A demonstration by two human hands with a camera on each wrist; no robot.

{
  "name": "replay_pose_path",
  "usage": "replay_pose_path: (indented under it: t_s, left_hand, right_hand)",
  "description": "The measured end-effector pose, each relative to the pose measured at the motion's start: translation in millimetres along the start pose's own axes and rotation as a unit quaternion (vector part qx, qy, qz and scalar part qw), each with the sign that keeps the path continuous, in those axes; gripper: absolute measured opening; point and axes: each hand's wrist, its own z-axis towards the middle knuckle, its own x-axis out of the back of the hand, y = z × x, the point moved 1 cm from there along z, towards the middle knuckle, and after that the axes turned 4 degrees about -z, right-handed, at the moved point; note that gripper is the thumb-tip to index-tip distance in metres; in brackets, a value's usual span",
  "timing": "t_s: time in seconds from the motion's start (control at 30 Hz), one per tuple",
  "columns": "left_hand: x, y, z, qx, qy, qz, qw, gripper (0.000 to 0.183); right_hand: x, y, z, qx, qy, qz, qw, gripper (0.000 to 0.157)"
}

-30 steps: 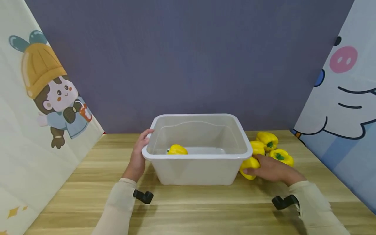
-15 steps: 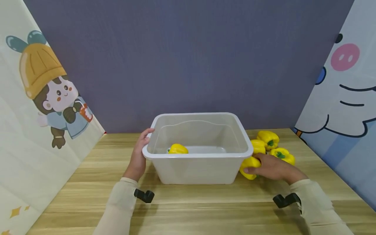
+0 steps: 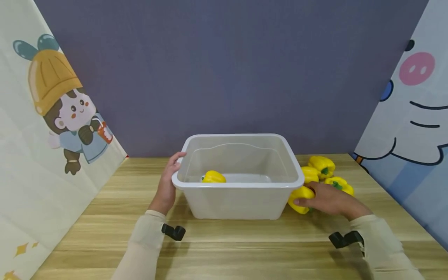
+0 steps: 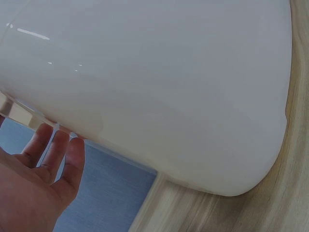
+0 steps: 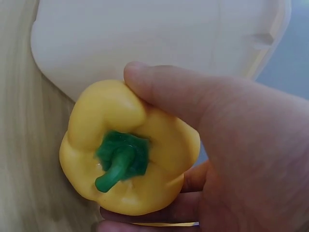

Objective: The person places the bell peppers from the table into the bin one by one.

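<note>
A pale grey plastic bin [image 3: 238,202] stands on the table, with one yellow bell pepper [image 3: 214,177] lying inside at its left. My left hand [image 3: 166,186] grips the bin's left rim; in the left wrist view its bent fingers [image 4: 72,162] meet the rim's edge. Beside the bin's right wall, my right hand [image 3: 330,199] holds another yellow bell pepper [image 3: 300,199]. The right wrist view shows that pepper's green stem [image 5: 118,166] facing the camera, with the thumb on top and fingers around the far side.
Behind the right hand are more yellow bell peppers: one at the back [image 3: 321,165], one against the bin [image 3: 309,174] and one to the right [image 3: 341,186]. A dark wall [image 3: 224,70] rises behind the wooden table [image 3: 224,252], and printed panels flank both sides.
The whole head view has shifted slightly. Both hands keep their places, the left on the bin and the right on the bell pepper, which has turned a little.
</note>
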Motion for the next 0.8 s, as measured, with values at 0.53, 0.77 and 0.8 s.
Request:
replay_pose_path:
  t_s: [0.53, 0.77, 0.8]
  left_hand:
    - [-0.5, 1.7, -2.2, 0.003, -0.003, 0.005, 1.0, 0.049]
    - [-0.4, 1.6, -0.3, -0.002, -0.001, 0.004, 1.0, 0.049]
    - [0.2, 1.9, -0.6, -0.003, -0.002, 0.003, 1.0, 0.049]
  right_hand:
    - [11.7, -2, -6, -0.003, 0.02, 0.002, 1.0, 0.057]
    - [16.9, -1, -7, -0.016, 0.025, -0.011, 0.999, 0.06]
    - [16.7, -1, -7, -0.017, 0.025, -0.013, 0.999, 0.062]
